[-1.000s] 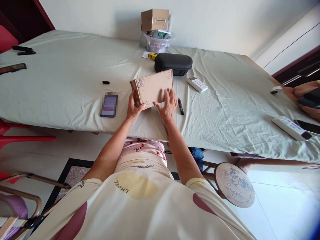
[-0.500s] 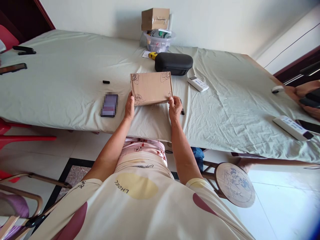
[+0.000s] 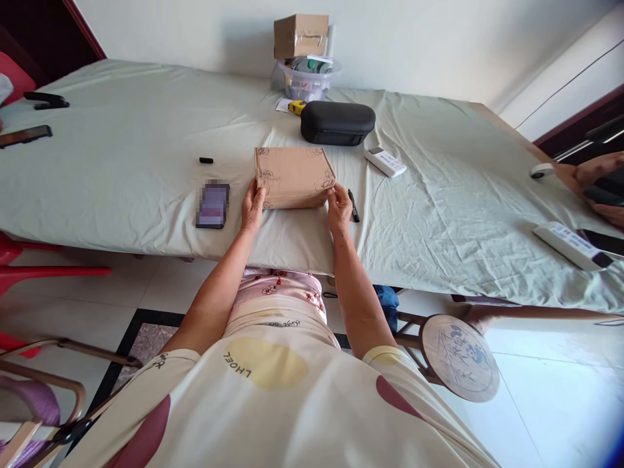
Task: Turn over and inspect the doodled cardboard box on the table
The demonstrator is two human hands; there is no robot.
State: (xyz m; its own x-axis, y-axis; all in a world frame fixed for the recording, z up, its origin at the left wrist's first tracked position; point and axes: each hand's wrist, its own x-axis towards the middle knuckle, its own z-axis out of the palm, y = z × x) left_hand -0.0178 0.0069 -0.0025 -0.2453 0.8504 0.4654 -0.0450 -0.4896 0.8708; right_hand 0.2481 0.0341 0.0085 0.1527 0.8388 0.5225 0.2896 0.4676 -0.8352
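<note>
**A:** How does the box lie from where you sit?

**B:** I see the flat brown cardboard box with ink doodles at its corners (image 3: 294, 176) lying broad face up on the tabletop (image 3: 121, 162) under its pale green cloth. Its long axis runs left to right across my view, and one long edge faces the person.

**A:** And the hands?

**B:** One at each near corner, with the box between them. The left hand (image 3: 253, 207) has its fingers curled around the near-left corner, thumb on the top face. The right hand (image 3: 338, 205) pinches the near-right corner with bent fingertips. Both are partly closed on the box, neither flat nor fisted.

**A:** Anything close by?

**B:** A black marker pen (image 3: 353, 205) lies just beside the right hand. A smartphone with a lit screen (image 3: 213, 205) sits near the left hand. Beyond the box are a black oval zip case (image 3: 337, 123) and a white remote control (image 3: 385, 162).
</note>
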